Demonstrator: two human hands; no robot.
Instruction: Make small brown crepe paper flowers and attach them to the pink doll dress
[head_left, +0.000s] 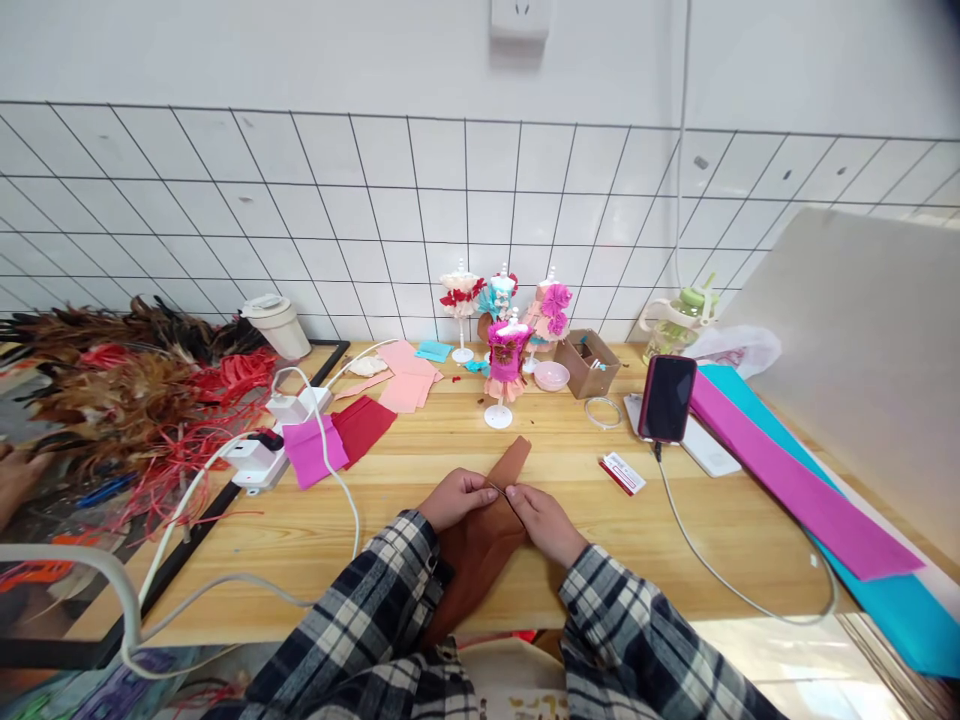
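Observation:
A long piece of brown crepe paper (484, 555) runs from the front edge of the table up between my hands, its narrow far end lying past my fingers. My left hand (459, 498) pinches it at the narrow middle with thumb and forefinger. Close beside it, my right hand (549, 522) pinches the same spot from the other side. The fingertips of both hands almost meet. Beyond them stands a miniature dress form (508, 352) in a magenta top and peach skirt, on a white base.
Behind stand several more dressed forms (461, 295), a pink bowl (551, 376) and a cardboard box (589, 365). Coloured paper sheets (364, 430) and power strips (259, 462) lie left. A phone (667, 398) and long paper strips (802, 470) occupy the right. Another person's hand (19, 478) shows far left, near feathers.

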